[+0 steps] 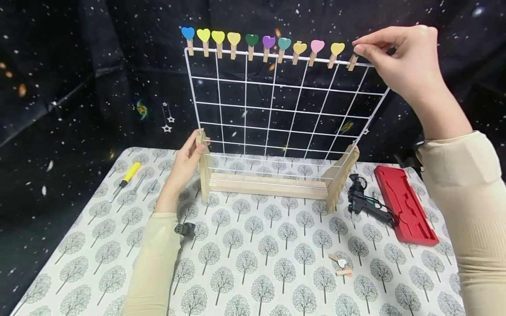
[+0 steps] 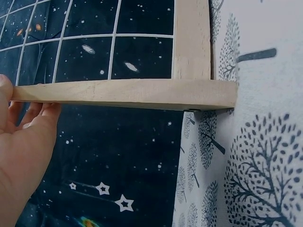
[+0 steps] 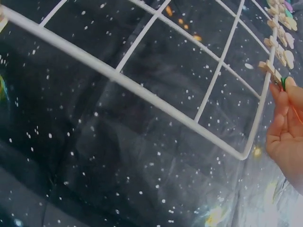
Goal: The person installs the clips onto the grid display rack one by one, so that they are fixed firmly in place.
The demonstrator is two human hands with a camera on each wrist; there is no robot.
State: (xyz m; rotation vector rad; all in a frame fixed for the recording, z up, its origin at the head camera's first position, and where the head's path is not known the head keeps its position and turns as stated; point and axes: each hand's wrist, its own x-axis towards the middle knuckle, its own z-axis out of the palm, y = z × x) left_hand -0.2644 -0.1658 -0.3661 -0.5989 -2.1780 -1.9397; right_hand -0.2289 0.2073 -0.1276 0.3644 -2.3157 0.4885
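Note:
A white wire grid (image 1: 292, 85) stands in a pale wooden stand, leaning back from the table. My left hand (image 1: 186, 160) grips the top of the stand's left wooden upright (image 2: 118, 94), thumb on one side and fingers on the other. At the right end of the grid's top wire, my right hand (image 1: 409, 63) pinches a small wooden clothespin (image 1: 352, 62) between thumb and fingertips. A bit of green shows at that clothespin in the right wrist view; its top is mostly hidden by the fingers. Several heart-topped clothespins (image 1: 252, 41) line the wire to its left.
Loose small clothespins (image 1: 342, 265) lie on the tree-patterned tablecloth (image 1: 253, 285). At the right are a black tool with a cord (image 1: 367, 206) and a red plastic case (image 1: 407, 208). A yellow-handled screwdriver (image 1: 130, 173) lies at the left. Dark star-printed fabric (image 1: 99, 87) hangs behind.

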